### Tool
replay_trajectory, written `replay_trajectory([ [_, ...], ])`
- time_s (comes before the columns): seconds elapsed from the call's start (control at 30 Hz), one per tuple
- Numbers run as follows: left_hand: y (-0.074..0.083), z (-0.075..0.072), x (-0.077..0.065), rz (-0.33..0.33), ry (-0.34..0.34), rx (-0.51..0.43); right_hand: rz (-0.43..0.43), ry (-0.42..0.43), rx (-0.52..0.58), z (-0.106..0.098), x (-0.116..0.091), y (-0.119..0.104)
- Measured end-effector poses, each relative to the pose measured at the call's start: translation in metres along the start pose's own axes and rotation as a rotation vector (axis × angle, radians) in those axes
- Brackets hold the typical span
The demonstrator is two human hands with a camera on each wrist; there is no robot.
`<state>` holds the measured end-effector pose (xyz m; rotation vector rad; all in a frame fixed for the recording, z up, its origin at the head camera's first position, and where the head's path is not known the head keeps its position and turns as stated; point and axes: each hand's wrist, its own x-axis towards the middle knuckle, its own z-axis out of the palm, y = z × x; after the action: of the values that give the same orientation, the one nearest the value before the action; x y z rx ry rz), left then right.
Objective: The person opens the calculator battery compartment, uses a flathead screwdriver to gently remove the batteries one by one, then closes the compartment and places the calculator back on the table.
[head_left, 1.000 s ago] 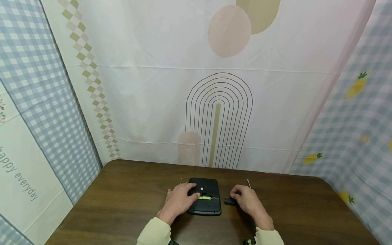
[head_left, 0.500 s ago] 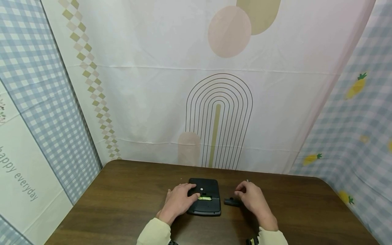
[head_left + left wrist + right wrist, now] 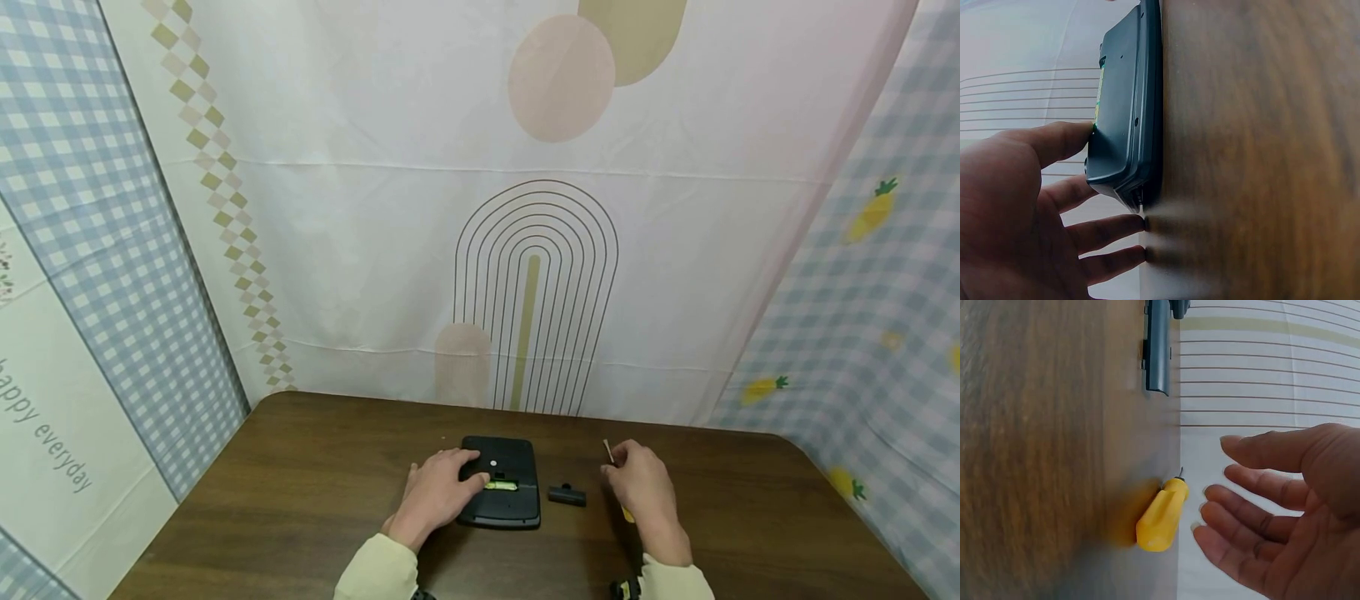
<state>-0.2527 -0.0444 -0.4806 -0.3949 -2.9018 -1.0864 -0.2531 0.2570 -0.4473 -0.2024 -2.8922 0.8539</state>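
Observation:
A black calculator-like device (image 3: 510,507) lies on the table with its back up. In its uncovered slot sits a green battery (image 3: 504,485). My left hand (image 3: 438,487) rests on the device's left side, thumb beside the battery; in the left wrist view, two fingertips (image 3: 1138,253) reach the tabletop. To the right of the device is a loose black battery cover (image 3: 567,497). My right hand (image 3: 647,487) hovers over a screwdriver, fingers loosely bent and apart from its yellow handle (image 3: 1163,515). The screwdriver's shaft (image 3: 608,451) points toward the back.
The brown wooden table (image 3: 330,467) ends at a back edge near a patterned cloth backdrop (image 3: 375,275). Blue checked cloth (image 3: 862,350) hangs along the right side, with another checked cloth on the left.
My right hand has let go of the battery cover and moved right to above the screwdriver. The cover now lies fully visible. My left hand and the device have stayed put.

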Motion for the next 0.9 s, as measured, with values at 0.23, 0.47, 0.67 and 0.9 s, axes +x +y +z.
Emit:
replay_trajectory([
  [0.23, 0.001, 0.000, -0.001, -0.007, -0.006, -0.002, 0.065, -0.056, -0.017, -0.003, -0.004, 0.007],
  [0.47, 0.001, 0.000, -0.002, -0.001, -0.003, -0.004, 0.135, -0.136, -0.025, -0.004, -0.008, 0.012],
  [0.67, 0.001, -0.001, -0.002, 0.003, 0.000, -0.001, 0.202, -0.169, -0.077, -0.005, -0.007, 0.017],
  [0.9, 0.001, -0.004, -0.002, 0.007, 0.004, 0.001, 0.238, -0.179, -0.067, -0.006, -0.005, 0.022],
])
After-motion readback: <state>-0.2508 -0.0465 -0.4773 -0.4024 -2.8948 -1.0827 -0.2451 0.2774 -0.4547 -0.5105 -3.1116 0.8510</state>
